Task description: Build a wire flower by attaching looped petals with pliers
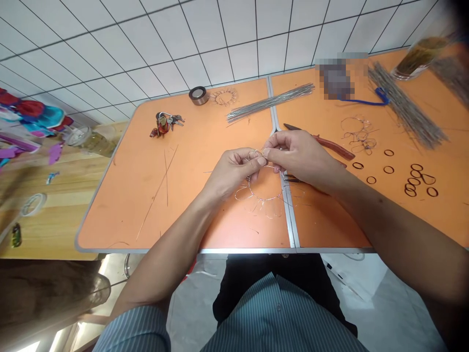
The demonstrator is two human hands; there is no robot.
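Between my two hands is a ring of thin silvery wire (264, 199) with looped petals of wire around it, held just above the orange table (227, 222). My left hand (240, 168) pinches the ring's upper left side between thumb and fingers. My right hand (295, 154) pinches wire at the top of the ring, its fingertips meeting those of the left. Exactly how the wire runs between the fingertips is too fine to make out. Red-handled pliers (335, 146) lie partly under my right hand and wrist.
A bundle of straight wires (271, 101) lies at the back, beside a tape roll (198, 95) and a finished-looking wire ring (224, 97). Keys (166, 123) sit at left. Several dark small rings (412, 183), tangled wire (361, 134) and another wire bundle (410, 107) are at right.
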